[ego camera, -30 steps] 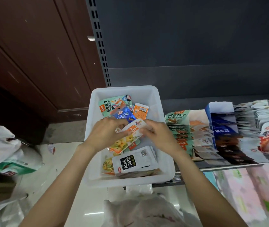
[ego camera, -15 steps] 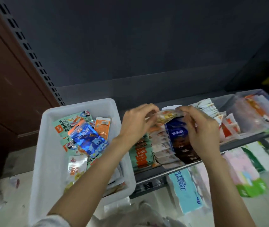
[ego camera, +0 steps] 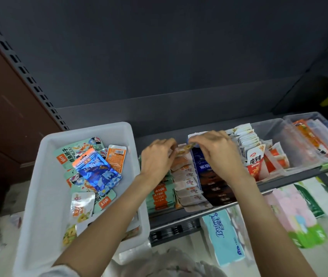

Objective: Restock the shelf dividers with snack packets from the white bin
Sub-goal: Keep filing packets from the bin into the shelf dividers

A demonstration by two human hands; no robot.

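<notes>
Dark shelf (ego camera: 279, 179), rows of packets in dividers. Left hand (ego camera: 157, 156) and right hand (ego camera: 218, 152) both pinch one small snack packet (ego camera: 184, 149) over the pale row's back end. White bin (ego camera: 45, 176) sits left, half full of packets.

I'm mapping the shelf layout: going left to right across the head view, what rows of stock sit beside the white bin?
White bin → green-and-orange packets → pale packets → dark blue packets → white packets → clear bins.
</notes>
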